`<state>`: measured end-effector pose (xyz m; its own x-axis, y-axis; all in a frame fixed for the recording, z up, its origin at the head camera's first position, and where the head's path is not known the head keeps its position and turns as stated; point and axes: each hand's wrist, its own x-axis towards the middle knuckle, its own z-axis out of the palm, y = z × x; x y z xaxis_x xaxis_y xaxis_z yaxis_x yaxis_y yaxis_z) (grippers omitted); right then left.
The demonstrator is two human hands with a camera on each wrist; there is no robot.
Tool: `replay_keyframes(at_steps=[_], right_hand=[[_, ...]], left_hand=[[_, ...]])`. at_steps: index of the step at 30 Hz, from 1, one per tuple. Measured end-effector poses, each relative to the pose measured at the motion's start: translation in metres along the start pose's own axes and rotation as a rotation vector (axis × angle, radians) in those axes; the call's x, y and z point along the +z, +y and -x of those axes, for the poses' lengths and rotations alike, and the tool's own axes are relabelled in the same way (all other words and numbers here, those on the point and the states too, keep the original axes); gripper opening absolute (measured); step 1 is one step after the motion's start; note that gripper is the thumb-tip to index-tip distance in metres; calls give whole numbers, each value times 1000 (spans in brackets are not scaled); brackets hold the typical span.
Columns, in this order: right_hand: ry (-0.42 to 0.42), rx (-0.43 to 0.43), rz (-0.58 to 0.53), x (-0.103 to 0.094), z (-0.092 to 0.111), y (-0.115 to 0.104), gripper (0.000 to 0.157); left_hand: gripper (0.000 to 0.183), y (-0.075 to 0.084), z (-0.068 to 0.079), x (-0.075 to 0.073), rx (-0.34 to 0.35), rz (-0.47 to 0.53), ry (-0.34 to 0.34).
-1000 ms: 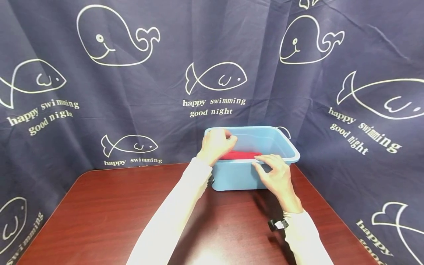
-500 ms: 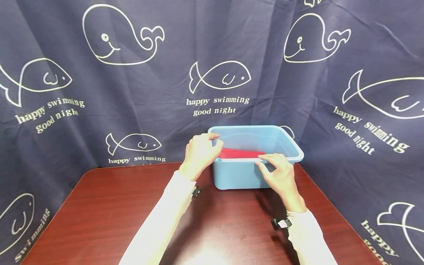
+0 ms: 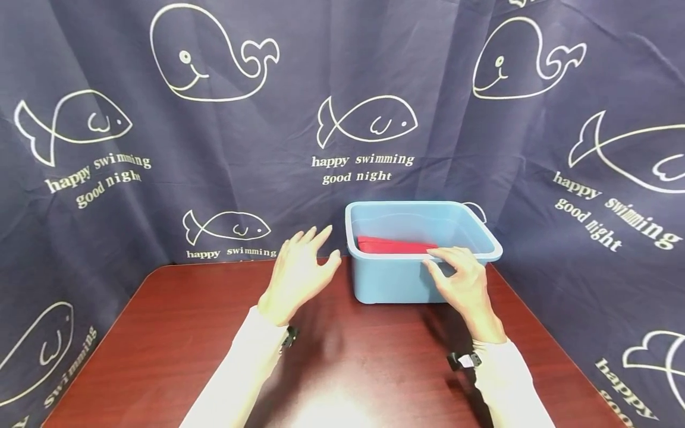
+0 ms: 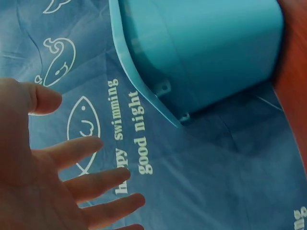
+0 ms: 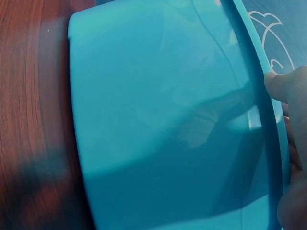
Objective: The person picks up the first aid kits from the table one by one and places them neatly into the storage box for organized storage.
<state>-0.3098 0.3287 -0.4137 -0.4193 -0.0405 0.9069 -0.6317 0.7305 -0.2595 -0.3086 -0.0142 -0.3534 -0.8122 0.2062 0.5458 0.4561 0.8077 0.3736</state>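
Note:
A light blue plastic bin [image 3: 398, 279] stands upright on the table toward the back right. Inside it lies something flat and red [image 3: 396, 245], partly hidden behind the near wall. My right hand [image 3: 465, 285] holds the bin's near rim at the right, thumb and fingers curled at the edge; the rim [image 5: 263, 72] passes between them in the right wrist view. Left of the bin, my left hand [image 3: 297, 273] is raised with its fingers spread and nothing in it. In the left wrist view that palm [image 4: 43, 191] faces the camera, apart from the bin's outer wall [image 4: 225, 52].
The reddish-brown wooden table [image 3: 176, 333] extends to the left and front of the bin. Right behind the table hangs a dark blue curtain [image 3: 289, 131] printed with white fish and whales. Each wrist wears a dark strap.
My left hand has moved out of the bin to the left, its fingers opening from a curl to a spread. The right hand stays at the rim. The head view has shifted slightly left.

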Motion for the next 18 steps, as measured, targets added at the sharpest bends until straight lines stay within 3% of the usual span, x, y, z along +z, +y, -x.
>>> replay_keyframes(at_steps=[10, 18], right_hand=[[-86, 23, 66, -15, 0, 6, 27], [-120, 141, 127, -39, -3, -11, 32]], left_hand=[[67, -31, 45, -7, -114, -105, -165], [72, -54, 71, -15, -138, -157, -173]])
